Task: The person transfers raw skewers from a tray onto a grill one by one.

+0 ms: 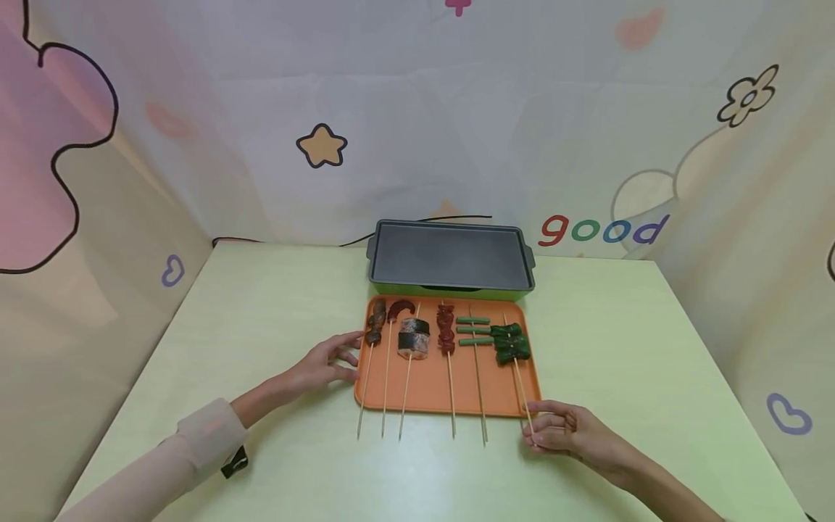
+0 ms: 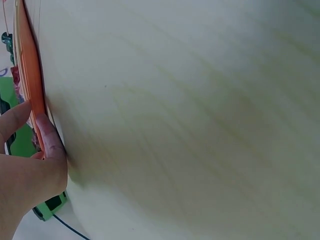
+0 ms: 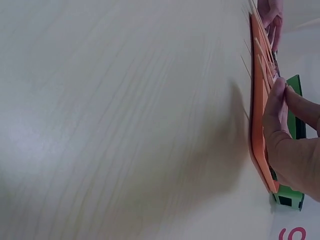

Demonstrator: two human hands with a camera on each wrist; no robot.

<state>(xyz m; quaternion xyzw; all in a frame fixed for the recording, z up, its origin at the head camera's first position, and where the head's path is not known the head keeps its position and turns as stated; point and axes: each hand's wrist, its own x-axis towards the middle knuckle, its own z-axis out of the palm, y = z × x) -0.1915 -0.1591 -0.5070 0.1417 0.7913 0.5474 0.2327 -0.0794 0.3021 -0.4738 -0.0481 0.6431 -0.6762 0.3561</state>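
An orange tray (image 1: 417,395) holds several toy barbecue skewers with thin sticks jutting past its near edge. At its left rim is my left hand (image 1: 329,360), its thumb and fingers touching the side. My right hand (image 1: 570,435) is by the near right corner, pinching the stick end of the skewer with dark green pieces (image 1: 510,343) between thumb and fingers. That skewer's food end lies over the tray. To its left are a skewer of green stalks (image 1: 474,330), a red meat skewer (image 1: 446,328), a black-and-white roll skewer (image 1: 414,338), a curled red one (image 1: 400,310) and a brown one (image 1: 375,322).
Just behind the tray stands a green electric griddle with a dark flat plate (image 1: 453,254), its black cord running behind it. A small black object (image 1: 235,462) shows beneath the left sleeve. Patterned curtains (image 1: 417,145) border the pale table (image 1: 287,290) at the back and sides.
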